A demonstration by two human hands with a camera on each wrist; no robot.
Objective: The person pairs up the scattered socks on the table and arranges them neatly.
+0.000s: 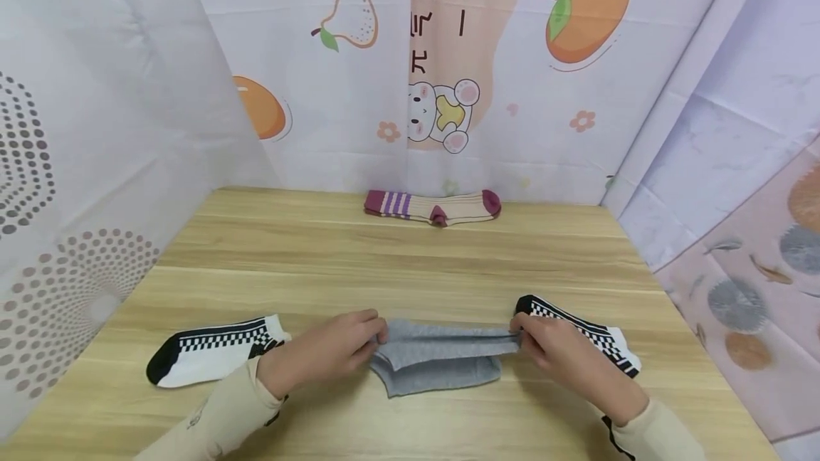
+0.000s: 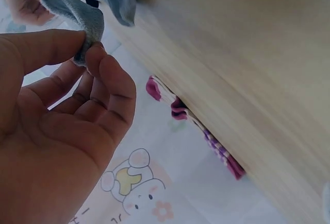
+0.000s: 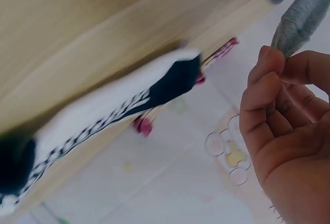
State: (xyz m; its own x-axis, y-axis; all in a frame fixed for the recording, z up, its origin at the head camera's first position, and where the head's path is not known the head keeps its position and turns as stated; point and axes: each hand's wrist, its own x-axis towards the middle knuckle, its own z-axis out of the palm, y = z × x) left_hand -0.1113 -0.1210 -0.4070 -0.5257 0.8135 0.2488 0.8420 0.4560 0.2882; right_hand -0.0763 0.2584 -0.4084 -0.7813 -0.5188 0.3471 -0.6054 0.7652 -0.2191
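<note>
- From my end the biggest thing is the wooden table [image 1: 320,262], its far edge against a printed curtain [image 1: 288,20]; I judge the cloth is there to keep the background plain around the work.
- The grey knit [image 1: 438,353] is at the near middle of the table, between the two hands. My guess is that it sits there so both can reach it evenly.
- One checked sock [image 1: 211,353] lies flat beside the left forearm, and another checked sock [image 1: 598,334] lies partly behind the right hand; they look set aside to leave the centre to the grey piece.
- The striped sock [image 1: 429,207] lies along the far edge, well apart, likely out of the way.
- The left hand [image 1: 346,342] pinches one end between thumb and forefinger, other fingers bent in; the right hand [image 1: 559,343] pinches the opposite end likewise. I read this as keeping the upper layer drawn straight.
- Up close, that knit is soft, plain pale grey, with a long crease along the upper layer and a lower layer showing beneath; whether it's one sock or two, I can't tell from here.
</note>
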